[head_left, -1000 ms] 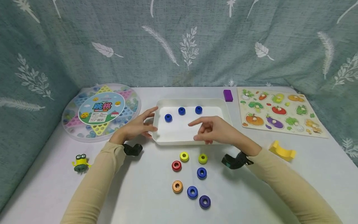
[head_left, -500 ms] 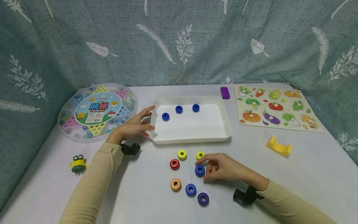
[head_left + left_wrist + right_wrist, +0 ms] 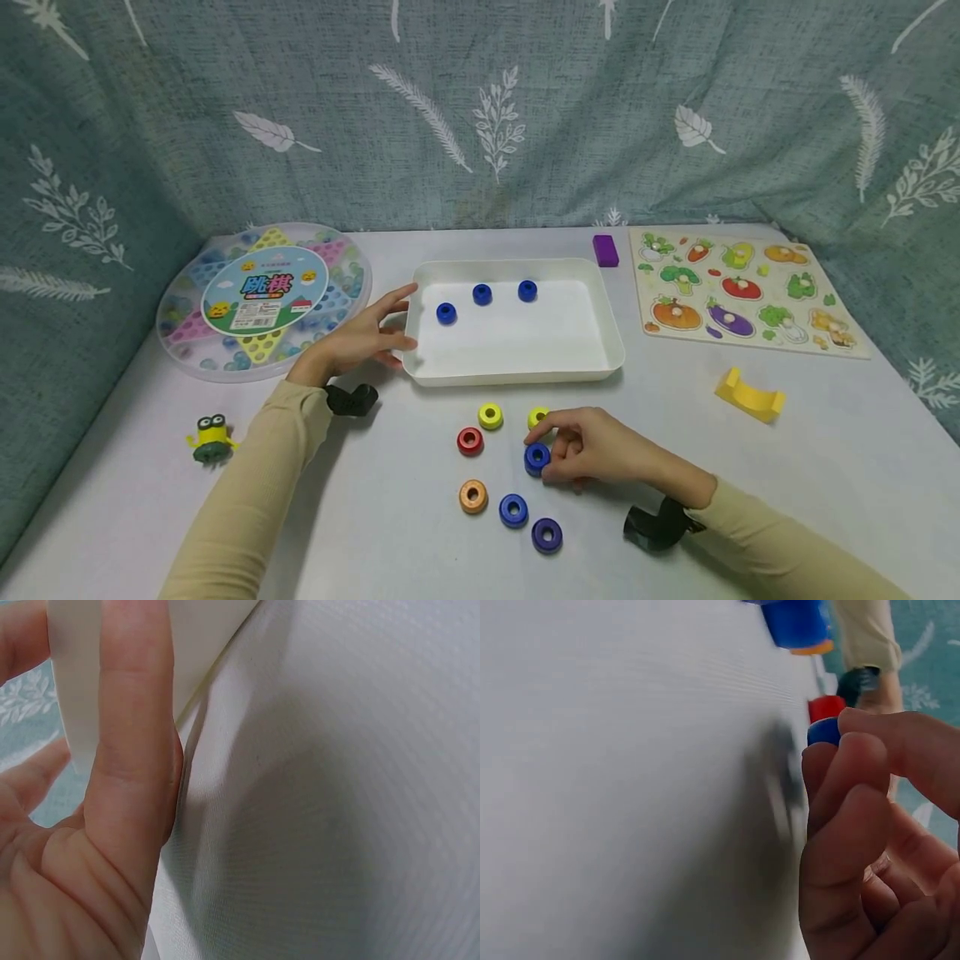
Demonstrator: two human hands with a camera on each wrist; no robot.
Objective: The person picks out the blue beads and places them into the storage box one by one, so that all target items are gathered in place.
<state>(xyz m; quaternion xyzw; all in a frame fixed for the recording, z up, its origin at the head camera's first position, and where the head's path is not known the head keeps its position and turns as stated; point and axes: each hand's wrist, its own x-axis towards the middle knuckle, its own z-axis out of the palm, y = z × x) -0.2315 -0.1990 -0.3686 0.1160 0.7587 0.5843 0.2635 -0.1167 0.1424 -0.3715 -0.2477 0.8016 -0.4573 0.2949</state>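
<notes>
A blue ring [image 3: 537, 457] is pinched by the right hand [image 3: 592, 450] on the worktop [image 3: 750, 483], lying flat at its fingertips. The tray [image 3: 611, 350] lies beyond that hand; its near-left corner is steadied by the relaxed, straight-fingered left hand [image 3: 360, 337].

White tray [image 3: 611, 337] held three blue rings [image 3: 482, 294]. On the white tabletop [image 3: 750, 483] lay two yellow rings [image 3: 491, 416], one red ring [image 3: 470, 441], one orange ring [image 3: 473, 497], one purple ring [image 3: 547, 535] and two further blue rings [image 3: 513, 510]. Purple block [image 3: 605, 250]; yellow curved block [image 3: 750, 396]. Round game box [image 3: 262, 296] was clear, with pink, yellow and blue triangles and a green-rimmed label. Puzzle board [image 3: 742, 304] was pale wood with multicoloured vegetables. Small figure [image 3: 211, 437] was yellow and dark green. Backdrop cloth [image 3: 480, 108] was teal with white leaf print. Sleeves [image 3: 247, 492] were beige.
</notes>
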